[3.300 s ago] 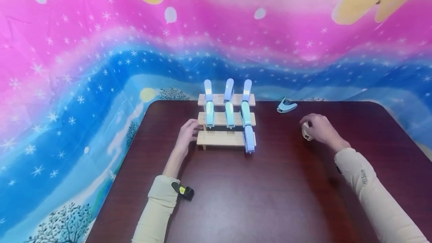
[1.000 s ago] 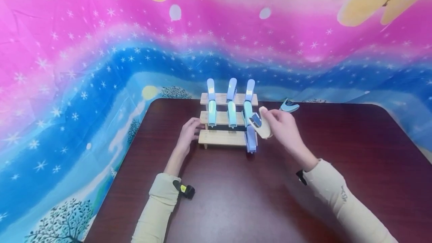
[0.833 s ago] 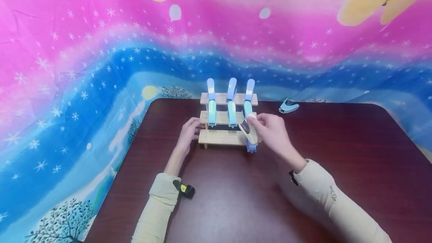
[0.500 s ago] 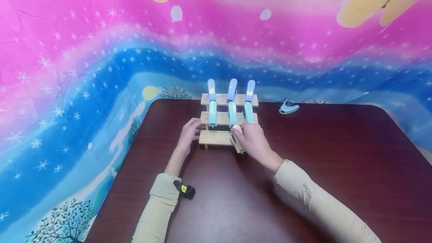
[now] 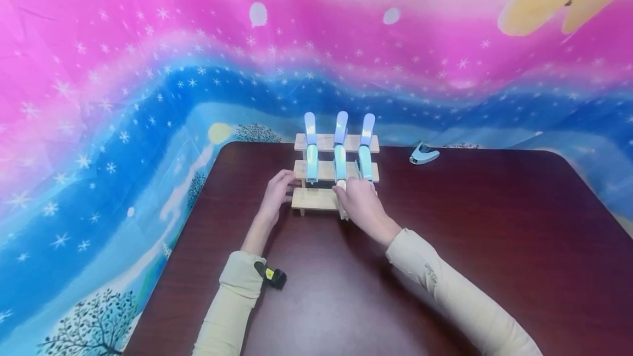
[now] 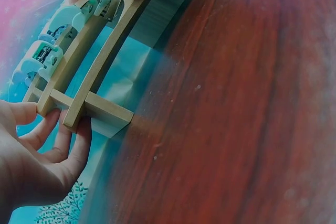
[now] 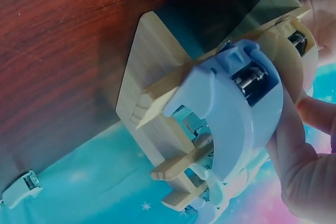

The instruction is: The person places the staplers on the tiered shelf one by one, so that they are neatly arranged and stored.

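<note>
My left hand holds the left end of a three-tier wooden rack, thumb and curled fingertips on the board ends in the left wrist view. My right hand grips a cream plastic clothes peg at the front of the lowest board, around the middle. A purple peg beside it clamps that board's right end; in the head view my right hand hides it. Mint pegs stand along the middle board, purple pegs along the top one.
A light-blue peg lies on the dark wooden table near its back edge, right of the rack. A patterned cloth hangs behind and beside the table.
My right hand has picked the cream peg off the table at the right, carried it left past the rack's right end and lowered it to the bottom board. My left hand stays put.
</note>
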`<action>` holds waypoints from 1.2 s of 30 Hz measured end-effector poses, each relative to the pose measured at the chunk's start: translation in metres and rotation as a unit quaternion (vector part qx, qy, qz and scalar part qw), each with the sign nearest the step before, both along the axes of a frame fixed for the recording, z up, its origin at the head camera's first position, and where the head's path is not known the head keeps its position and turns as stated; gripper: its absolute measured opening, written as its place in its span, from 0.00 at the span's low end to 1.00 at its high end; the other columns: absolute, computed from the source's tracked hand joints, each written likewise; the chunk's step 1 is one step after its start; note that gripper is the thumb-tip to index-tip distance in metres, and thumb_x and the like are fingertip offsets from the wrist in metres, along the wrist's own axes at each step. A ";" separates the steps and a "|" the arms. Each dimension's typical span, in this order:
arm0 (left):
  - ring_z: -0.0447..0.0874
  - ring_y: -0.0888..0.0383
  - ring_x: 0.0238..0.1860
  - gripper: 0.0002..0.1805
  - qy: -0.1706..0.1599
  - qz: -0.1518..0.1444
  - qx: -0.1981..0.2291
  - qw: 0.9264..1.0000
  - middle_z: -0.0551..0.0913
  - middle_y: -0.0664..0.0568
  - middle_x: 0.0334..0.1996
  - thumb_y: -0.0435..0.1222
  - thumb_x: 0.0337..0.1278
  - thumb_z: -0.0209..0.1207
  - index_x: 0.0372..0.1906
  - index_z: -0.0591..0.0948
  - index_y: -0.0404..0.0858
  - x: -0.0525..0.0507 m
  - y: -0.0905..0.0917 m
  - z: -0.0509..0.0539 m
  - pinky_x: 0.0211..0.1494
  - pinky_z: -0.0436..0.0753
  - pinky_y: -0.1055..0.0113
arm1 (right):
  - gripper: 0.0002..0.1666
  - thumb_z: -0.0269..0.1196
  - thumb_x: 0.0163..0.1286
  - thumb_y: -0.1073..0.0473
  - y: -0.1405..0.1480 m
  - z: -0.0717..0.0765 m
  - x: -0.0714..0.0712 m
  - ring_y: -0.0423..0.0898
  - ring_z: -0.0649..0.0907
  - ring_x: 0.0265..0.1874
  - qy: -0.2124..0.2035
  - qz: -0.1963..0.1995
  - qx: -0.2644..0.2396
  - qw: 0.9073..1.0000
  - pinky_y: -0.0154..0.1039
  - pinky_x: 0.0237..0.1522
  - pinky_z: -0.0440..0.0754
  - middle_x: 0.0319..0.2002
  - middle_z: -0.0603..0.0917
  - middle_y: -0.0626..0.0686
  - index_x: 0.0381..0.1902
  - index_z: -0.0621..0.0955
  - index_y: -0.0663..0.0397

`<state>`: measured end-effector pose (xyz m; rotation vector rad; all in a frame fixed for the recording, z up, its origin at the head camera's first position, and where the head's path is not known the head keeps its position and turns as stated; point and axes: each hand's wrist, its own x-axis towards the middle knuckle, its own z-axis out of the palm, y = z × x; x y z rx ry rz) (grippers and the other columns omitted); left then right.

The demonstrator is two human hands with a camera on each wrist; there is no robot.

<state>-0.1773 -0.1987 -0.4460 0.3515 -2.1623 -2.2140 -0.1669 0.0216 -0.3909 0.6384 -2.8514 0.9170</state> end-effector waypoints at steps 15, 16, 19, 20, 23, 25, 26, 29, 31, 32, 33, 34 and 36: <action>0.82 0.49 0.49 0.16 -0.013 0.000 -0.002 1.000 0.83 0.38 0.51 0.40 0.77 0.51 0.55 0.79 0.34 -0.004 -0.002 -0.007 0.42 0.82 0.63 | 0.22 0.62 0.79 0.53 0.004 0.004 0.003 0.45 0.75 0.12 0.008 -0.002 0.019 1.000 0.37 0.17 0.75 0.15 0.73 0.52 0.25 0.77 0.60; 0.82 0.48 0.49 0.16 -0.013 0.000 -0.001 1.000 0.83 0.38 0.51 0.40 0.77 0.51 0.55 0.79 0.34 -0.004 -0.002 -0.007 0.42 0.82 0.63 | 0.21 0.62 0.78 0.53 0.006 0.008 0.003 0.45 0.75 0.12 0.017 0.000 0.012 1.000 0.37 0.16 0.75 0.15 0.73 0.52 0.26 0.78 0.61; 0.82 0.48 0.49 0.15 -0.012 -0.003 0.001 1.000 0.83 0.37 0.52 0.40 0.76 0.51 0.55 0.79 0.34 -0.004 -0.002 -0.006 0.42 0.82 0.64 | 0.20 0.62 0.78 0.53 0.019 0.022 0.004 0.43 0.72 0.12 0.044 0.010 -0.023 0.999 0.36 0.17 0.73 0.13 0.70 0.49 0.29 0.83 0.62; 0.82 0.48 0.49 0.15 -0.012 -0.003 -0.001 1.000 0.83 0.37 0.52 0.40 0.76 0.51 0.55 0.79 0.34 -0.004 -0.003 -0.005 0.42 0.82 0.64 | 0.20 0.62 0.78 0.53 0.024 0.028 0.003 0.44 0.72 0.12 0.049 0.011 -0.040 0.998 0.36 0.17 0.72 0.13 0.72 0.49 0.29 0.84 0.62; 0.82 0.49 0.48 0.15 -0.009 0.000 -0.005 1.000 0.83 0.37 0.52 0.40 0.76 0.51 0.55 0.79 0.34 -0.004 -0.004 -0.001 0.42 0.82 0.64 | 0.21 0.60 0.80 0.53 0.044 0.043 -0.009 0.47 0.79 0.15 0.028 -0.001 -0.104 0.994 0.37 0.18 0.75 0.16 0.80 0.52 0.33 0.87 0.64; 0.83 0.50 0.48 0.15 -0.006 0.002 -0.006 1.000 0.83 0.37 0.52 0.40 0.76 0.51 0.54 0.79 0.34 -0.004 -0.004 -0.001 0.42 0.82 0.64 | 0.22 0.59 0.80 0.53 0.060 0.048 -0.023 0.52 0.85 0.20 -0.004 -0.021 -0.154 0.988 0.38 0.20 0.81 0.22 0.85 0.59 0.37 0.87 0.67; 0.83 0.50 0.48 0.15 -0.005 0.002 -0.007 1.000 0.83 0.37 0.51 0.40 0.76 0.51 0.54 0.79 0.34 -0.004 -0.004 -0.001 0.42 0.81 0.64 | 0.21 0.59 0.80 0.53 0.069 0.048 -0.031 0.53 0.87 0.23 -0.018 -0.034 -0.177 0.984 0.40 0.22 0.84 0.27 0.87 0.62 0.40 0.87 0.68; 0.83 0.49 0.48 0.15 -0.004 0.000 -0.008 1.000 0.83 0.37 0.52 0.40 0.76 0.51 0.54 0.79 0.34 -0.004 -0.003 -0.003 0.42 0.81 0.64 | 0.23 0.58 0.81 0.52 0.098 0.041 -0.057 0.50 0.89 0.26 -0.052 -0.069 -0.220 0.972 0.41 0.30 0.88 0.32 0.88 0.66 0.45 0.86 0.71; 0.83 0.49 0.49 0.15 -0.005 -0.002 -0.007 1.000 0.83 0.36 0.52 0.40 0.76 0.51 0.53 0.79 0.34 -0.003 -0.003 -0.005 0.42 0.81 0.64 | 0.24 0.57 0.81 0.52 0.116 0.034 -0.072 0.45 0.88 0.25 -0.063 -0.094 -0.228 0.967 0.39 0.31 0.88 0.33 0.88 0.66 0.47 0.85 0.72; 0.83 0.49 0.49 0.15 -0.004 -0.002 -0.008 1.000 0.83 0.35 0.53 0.40 0.77 0.50 0.53 0.79 0.34 -0.003 -0.003 -0.005 0.42 0.81 0.64 | 0.25 0.57 0.81 0.52 0.125 0.030 -0.079 0.42 0.88 0.24 -0.064 -0.108 -0.223 0.967 0.39 0.32 0.88 0.34 0.88 0.66 0.47 0.85 0.73; 0.83 0.49 0.49 0.15 -0.003 -0.002 -0.006 1.000 0.82 0.34 0.53 0.40 0.77 0.50 0.52 0.79 0.33 -0.002 -0.002 -0.005 0.42 0.81 0.64 | 0.25 0.57 0.81 0.52 0.133 0.026 -0.085 0.41 0.88 0.23 -0.067 -0.119 -0.217 0.967 0.38 0.32 0.88 0.34 0.89 0.67 0.48 0.84 0.74; 0.83 0.49 0.49 0.15 -0.002 -0.002 -0.005 1.000 0.82 0.34 0.53 0.40 0.77 0.50 0.52 0.79 0.33 -0.002 -0.002 -0.005 0.42 0.81 0.64 | 0.24 0.57 0.81 0.53 0.140 0.022 -0.092 0.40 0.87 0.23 -0.068 -0.129 -0.208 0.967 0.38 0.32 0.88 0.35 0.89 0.67 0.49 0.84 0.74; 0.83 0.49 0.49 0.14 0.000 -0.002 -0.004 1.000 0.82 0.34 0.53 0.40 0.77 0.50 0.51 0.79 0.33 -0.002 -0.002 -0.005 0.42 0.81 0.64 | 0.23 0.57 0.81 0.55 0.152 0.014 -0.103 0.39 0.87 0.22 -0.069 -0.147 -0.188 0.969 0.39 0.32 0.88 0.36 0.88 0.69 0.50 0.83 0.75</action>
